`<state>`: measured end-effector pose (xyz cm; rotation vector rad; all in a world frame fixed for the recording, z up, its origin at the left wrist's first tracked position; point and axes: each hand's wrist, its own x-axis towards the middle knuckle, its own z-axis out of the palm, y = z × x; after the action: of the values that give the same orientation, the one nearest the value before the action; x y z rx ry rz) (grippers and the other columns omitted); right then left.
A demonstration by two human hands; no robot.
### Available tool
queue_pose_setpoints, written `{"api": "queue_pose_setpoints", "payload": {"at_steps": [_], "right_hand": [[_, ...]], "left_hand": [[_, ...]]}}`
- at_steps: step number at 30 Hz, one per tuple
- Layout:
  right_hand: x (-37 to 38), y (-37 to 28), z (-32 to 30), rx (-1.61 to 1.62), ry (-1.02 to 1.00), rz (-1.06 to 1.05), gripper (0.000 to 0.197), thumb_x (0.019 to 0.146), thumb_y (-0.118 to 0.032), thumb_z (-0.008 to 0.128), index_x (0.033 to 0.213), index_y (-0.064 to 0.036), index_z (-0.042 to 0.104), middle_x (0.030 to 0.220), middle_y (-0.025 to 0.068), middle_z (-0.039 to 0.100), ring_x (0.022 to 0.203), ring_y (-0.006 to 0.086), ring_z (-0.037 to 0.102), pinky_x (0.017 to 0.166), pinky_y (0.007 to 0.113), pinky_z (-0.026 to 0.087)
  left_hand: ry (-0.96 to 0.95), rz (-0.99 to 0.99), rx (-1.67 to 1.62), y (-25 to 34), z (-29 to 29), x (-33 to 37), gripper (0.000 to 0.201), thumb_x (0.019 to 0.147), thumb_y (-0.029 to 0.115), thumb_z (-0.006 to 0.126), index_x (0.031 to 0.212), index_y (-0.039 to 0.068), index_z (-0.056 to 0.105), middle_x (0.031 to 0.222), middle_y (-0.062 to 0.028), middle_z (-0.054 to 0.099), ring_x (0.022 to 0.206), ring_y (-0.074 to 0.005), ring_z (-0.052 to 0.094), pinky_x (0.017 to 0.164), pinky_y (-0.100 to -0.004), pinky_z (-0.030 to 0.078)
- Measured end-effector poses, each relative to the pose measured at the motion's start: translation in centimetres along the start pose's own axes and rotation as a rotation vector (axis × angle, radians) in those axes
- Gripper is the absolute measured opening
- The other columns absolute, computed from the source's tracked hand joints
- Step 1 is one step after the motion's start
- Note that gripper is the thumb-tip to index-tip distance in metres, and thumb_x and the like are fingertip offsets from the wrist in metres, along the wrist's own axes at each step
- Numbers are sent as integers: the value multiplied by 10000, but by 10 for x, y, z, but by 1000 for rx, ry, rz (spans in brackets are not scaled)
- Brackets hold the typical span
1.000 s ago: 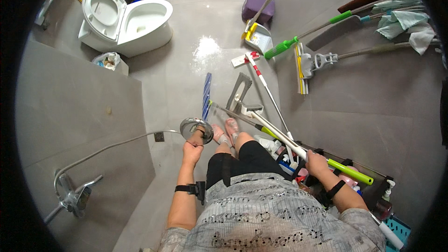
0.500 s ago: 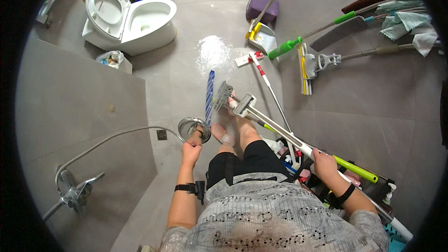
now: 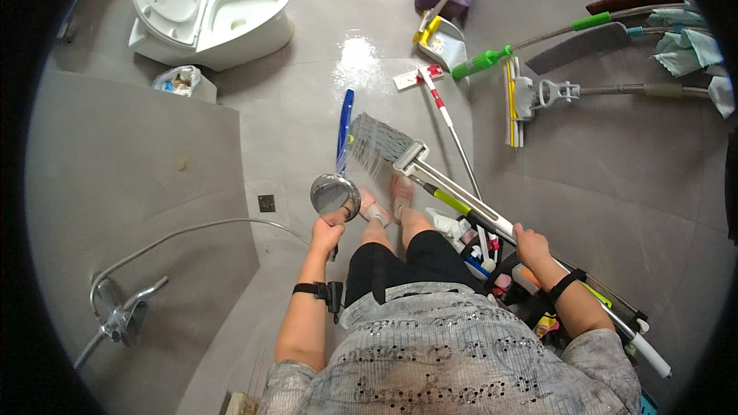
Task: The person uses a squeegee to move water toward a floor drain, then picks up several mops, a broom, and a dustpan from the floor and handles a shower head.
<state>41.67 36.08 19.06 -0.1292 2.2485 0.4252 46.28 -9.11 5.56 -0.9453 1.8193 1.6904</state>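
Note:
My left hand is closed around the handle of a round chrome shower head, its hose trailing to the left wall. Water streams from it onto the grey pad of a flat mop. My right hand grips that mop's white pole, which slants from the pad down to the lower right. A pole with a lime-green section runs just under it; whether my right hand also touches that pole, I cannot tell. Beyond the shower head, a long blue strip lies by the pad.
A toilet with its lid up and a lined bin stand at left. Several mops and a dustpan lean along the right wall. A red-and-white mop lies ahead. Cleaning supplies crowd my right leg; the floor looks wet.
The mop pad has turned from edge-on to face up, spread broadly under the spray. My left hand has moved the shower head slightly right and nearer the pad. The blue strip now shows plain, without stripes.

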Motion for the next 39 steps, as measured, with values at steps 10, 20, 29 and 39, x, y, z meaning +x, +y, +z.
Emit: {"api": "queue_pose_setpoints", "payload": {"at_steps": [10, 20, 29, 39], "right_hand": [[4, -1, -7, 22, -128, -23, 222, 791, -135, 493, 975, -50, 404, 810, 171, 604, 716, 331, 618, 618, 429, 493], [26, 19, -8, 57, -202, -2, 359, 764, -246, 586, 986, -22, 415, 846, 161, 618, 800, 320, 615, 706, 416, 483], [37, 19, -34, 79, -418, -46, 413, 758, -280, 607, 1026, -5, 458, 897, 160, 629, 864, 298, 615, 725, 398, 485], [48, 23, -35, 99, -494, -100, 491, 752, -361, 626, 1029, 4, 447, 899, 188, 619, 847, 323, 613, 742, 405, 486]], "left_hand": [[-127, -104, 7, 30, 65, 72, 381, 645, 6, 512, 1008, 5, 626, 744, 10, 581, 601, -87, 466, 531, -231, 349], [-122, -65, 48, 26, 104, 99, 403, 651, -2, 521, 1039, 23, 623, 778, 10, 587, 598, -78, 463, 544, -219, 370], [-37, -67, 178, 23, 115, 111, 231, 634, 33, 554, 850, 12, 632, 805, -61, 635, 764, -146, 569, 698, -264, 432], [20, -26, 139, 33, 120, 114, 121, 651, 73, 641, 642, 45, 524, 621, 29, 500, 572, -83, 434, 517, -241, 357]]}}
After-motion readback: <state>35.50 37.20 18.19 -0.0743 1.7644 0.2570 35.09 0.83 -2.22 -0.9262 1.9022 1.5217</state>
